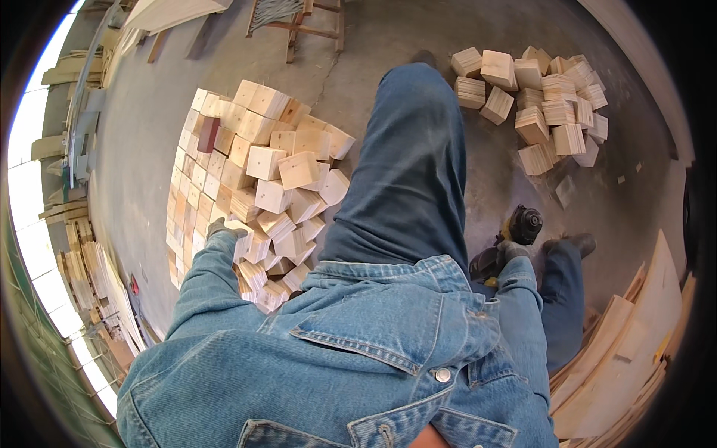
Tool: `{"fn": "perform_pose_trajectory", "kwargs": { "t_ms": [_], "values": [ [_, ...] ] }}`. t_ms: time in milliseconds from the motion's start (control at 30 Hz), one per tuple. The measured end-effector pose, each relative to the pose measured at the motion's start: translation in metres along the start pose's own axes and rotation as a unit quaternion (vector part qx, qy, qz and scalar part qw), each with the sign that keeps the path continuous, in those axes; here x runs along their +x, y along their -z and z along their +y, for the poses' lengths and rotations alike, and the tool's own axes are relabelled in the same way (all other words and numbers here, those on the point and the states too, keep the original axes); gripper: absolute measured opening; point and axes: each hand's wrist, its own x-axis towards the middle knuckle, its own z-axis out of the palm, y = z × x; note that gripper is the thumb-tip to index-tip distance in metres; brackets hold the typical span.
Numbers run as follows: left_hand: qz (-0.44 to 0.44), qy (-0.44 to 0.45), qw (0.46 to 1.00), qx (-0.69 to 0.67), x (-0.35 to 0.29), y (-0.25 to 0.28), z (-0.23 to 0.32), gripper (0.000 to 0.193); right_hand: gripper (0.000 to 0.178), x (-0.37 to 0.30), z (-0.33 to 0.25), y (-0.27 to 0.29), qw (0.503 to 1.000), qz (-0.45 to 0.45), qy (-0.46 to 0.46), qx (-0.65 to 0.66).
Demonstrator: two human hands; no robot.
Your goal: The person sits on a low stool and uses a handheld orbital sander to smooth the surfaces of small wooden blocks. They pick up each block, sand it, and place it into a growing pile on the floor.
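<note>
A large pile of pale wooden blocks (299,170) lies on the floor to my left, stacked in rows at its far left side and tumbled on its right. At the near left part of this pile, my left hand (224,228) in a grey glove has its thumb and fingers about a wooden block (237,224). The fingers are partly hidden. Down on my right, my gloved right hand (513,252) is closed on a black and yellow power tool (525,224), which is held low beside my leg. My body hides part of the tool.
A smaller heap of wooden blocks (556,97) sits at the far right. One dark red block (209,134) rests on the left pile. Boards and sheets (627,336) lean at the near right. A wooden stand (299,30) is at the back, and stacked lumber (86,269) lines the left.
</note>
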Motion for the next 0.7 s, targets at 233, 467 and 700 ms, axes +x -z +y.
{"fn": "perform_pose_trajectory", "kwargs": {
  "t_ms": [233, 467, 700],
  "values": [
    [0.015, -0.083, 0.996, -0.039, 0.038, -0.006, 0.017, 0.104, 0.024, -0.025, -0.014, -0.013, 0.999, 0.018, -0.040, 0.012],
    [0.185, -0.271, 0.943, -0.056, 0.027, 0.016, 0.108, 0.075, 0.051, -0.003, -0.021, -0.032, 0.982, 0.086, -0.020, -0.167],
    [0.255, -0.529, 0.790, -0.175, -0.018, 0.080, 0.315, 0.055, 0.048, 0.020, 0.006, -0.017, 0.994, 0.098, -0.044, -0.028]
  ]
}}
